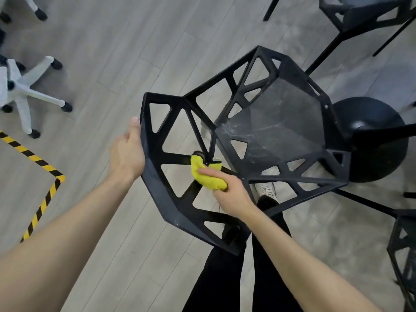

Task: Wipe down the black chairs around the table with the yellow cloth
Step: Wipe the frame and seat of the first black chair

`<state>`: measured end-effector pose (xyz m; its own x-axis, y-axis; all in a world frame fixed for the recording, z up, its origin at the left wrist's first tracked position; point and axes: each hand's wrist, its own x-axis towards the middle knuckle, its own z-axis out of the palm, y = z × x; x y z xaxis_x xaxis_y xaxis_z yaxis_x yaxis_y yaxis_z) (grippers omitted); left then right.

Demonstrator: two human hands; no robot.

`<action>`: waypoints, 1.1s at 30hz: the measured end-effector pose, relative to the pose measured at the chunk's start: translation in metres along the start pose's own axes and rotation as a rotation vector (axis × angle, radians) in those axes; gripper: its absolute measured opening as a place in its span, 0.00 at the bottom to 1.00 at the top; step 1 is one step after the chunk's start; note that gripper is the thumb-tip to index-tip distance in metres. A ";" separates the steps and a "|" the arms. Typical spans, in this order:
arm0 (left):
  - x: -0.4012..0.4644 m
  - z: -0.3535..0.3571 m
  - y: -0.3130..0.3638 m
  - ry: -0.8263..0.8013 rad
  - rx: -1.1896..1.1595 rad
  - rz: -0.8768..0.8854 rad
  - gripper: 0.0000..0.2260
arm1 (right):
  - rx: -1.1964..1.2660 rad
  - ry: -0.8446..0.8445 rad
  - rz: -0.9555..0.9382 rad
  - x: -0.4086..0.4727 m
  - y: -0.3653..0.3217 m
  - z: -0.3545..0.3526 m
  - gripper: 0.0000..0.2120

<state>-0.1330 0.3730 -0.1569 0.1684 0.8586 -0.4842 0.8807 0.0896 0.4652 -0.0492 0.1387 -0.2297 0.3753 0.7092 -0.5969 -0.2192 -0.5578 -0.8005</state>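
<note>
A black chair [276, 122] with a lattice of triangular openings fills the middle of the view, its backrest toward me. My left hand [128, 152] grips the backrest's left rim, thumb up along the edge. My right hand [231, 194] holds the folded yellow cloth [206, 175] and presses it against a bar of the backrest where several struts meet. The seat shows pale smudges.
A second black chair [364, 12] stands at the top right and a third [403, 255] at the right edge. A round black table base [378, 140] sits behind the chair. A white swivel chair base [24, 91] and yellow-black floor tape [45, 167] lie to the left.
</note>
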 end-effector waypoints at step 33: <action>0.000 -0.001 -0.003 0.065 -0.057 0.078 0.29 | 0.472 0.165 -0.071 0.016 -0.122 -0.002 0.28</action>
<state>-0.1356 0.3730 -0.1577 0.2053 0.8947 -0.3967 0.8392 0.0476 0.5418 -0.0147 0.2172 -0.1417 0.5329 0.6394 -0.5542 -0.5571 -0.2278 -0.7986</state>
